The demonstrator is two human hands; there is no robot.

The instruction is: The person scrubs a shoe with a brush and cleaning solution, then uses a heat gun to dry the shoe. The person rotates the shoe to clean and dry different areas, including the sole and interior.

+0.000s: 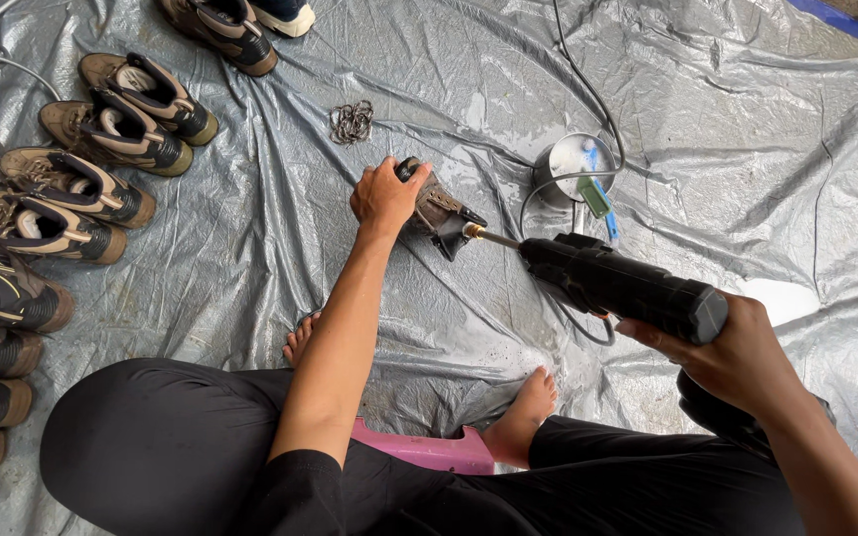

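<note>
I look down on a wrinkled grey tarpaulin (707, 119) that covers almost the whole floor, and I place everything else relative to the boot (439, 210) near its middle. A person in black trousers sits on a pink stool (429, 452) below the boot, bare feet on the sheet either side of it. To the right of the boot, the right hand (737, 357) grips the back end of a black spray gun (618, 283), fingers wrapped tight round the handle. The gun's long axis runs up and to the left, and its thin brass nozzle (489, 236) just touches or nearly touches the boot's opening. The left hand (384, 196) clamps over the top of the boot, fingers curled round it, so most of the boot is hidden; I see brown upper and a dark tongue facing right toward the nozzle. Far left of the boot, a column of brown and black boots (62, 189) lies in a row, the lowest ones cut off by the frame edge. Just right of the boot stands a round metal bowl (573, 164) holding pale foamy liquid and a blue-and-green brush (598, 199). A black hose (588, 89) curves past the bowl. Above and left of the boot lies a small dark tangle (352, 121), too small to identify.
</note>
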